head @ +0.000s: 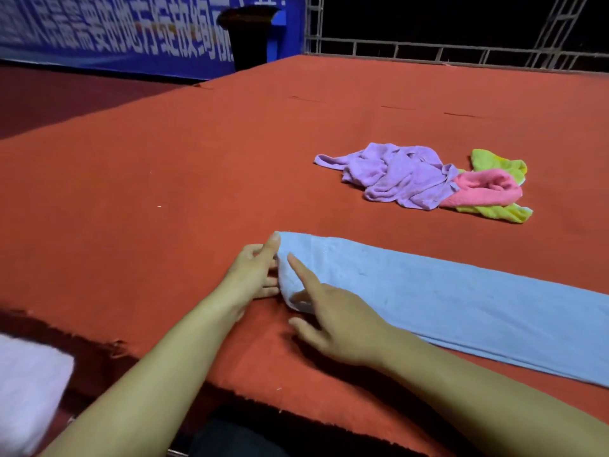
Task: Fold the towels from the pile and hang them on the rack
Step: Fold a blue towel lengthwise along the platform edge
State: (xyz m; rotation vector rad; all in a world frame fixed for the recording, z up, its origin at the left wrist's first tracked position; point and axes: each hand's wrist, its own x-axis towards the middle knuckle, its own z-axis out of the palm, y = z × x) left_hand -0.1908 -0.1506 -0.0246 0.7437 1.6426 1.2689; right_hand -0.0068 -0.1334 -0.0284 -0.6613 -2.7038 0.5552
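A light blue towel [445, 298] lies folded into a long strip on the red-carpeted platform [164, 179], running from the middle to the right edge of view. My left hand [253, 275] touches the strip's left end with straight fingers, the thumb at its far corner. My right hand [333, 321] rests on the same end, its index finger stretched out over the cloth and its thumb on the carpet. Farther back on the right lies the pile: a crumpled purple towel [402, 176], a pink towel [484, 189] and a yellow-green towel [497, 212]. No rack is in view.
A white fluffy cloth [29, 387] shows at the bottom left, below the platform's frayed front edge. A black bin [248, 37] stands before a blue banner at the back. A metal truss railing [461, 51] borders the far side.
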